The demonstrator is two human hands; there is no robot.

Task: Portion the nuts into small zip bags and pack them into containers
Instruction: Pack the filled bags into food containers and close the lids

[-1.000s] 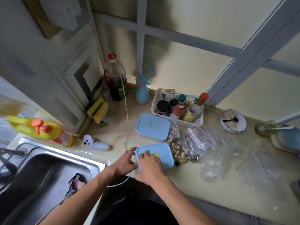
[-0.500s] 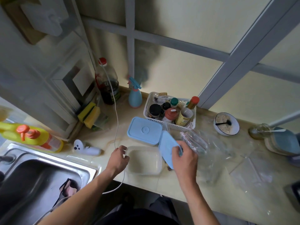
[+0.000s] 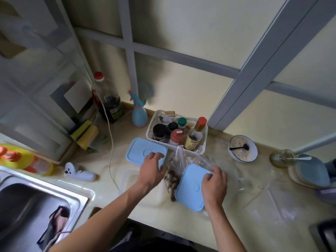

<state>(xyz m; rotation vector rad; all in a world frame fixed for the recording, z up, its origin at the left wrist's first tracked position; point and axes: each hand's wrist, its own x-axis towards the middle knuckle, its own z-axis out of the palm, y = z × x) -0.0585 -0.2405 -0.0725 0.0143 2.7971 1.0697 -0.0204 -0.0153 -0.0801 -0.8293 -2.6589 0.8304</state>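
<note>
Unlidding is in hand: right hand [image 3: 214, 186] fingers grip the loose pale-blue plastic lid [image 3: 190, 186] beside the clear zip bag of nuts [image 3: 172, 171], while left hand [image 3: 151, 169] fingers, spread and holding nothing, reach for the lidded pale-blue container [image 3: 143, 154] beyond that bag, likely opened next.

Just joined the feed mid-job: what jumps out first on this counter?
Two light blue lids: the right hand holds the loose lid over the bag of nuts at the counter's front, while the left hand reaches onto the lidded container behind it. Behind them stands a white basket crammed with jars and bottles; a steel sink fills the lower left.
</note>
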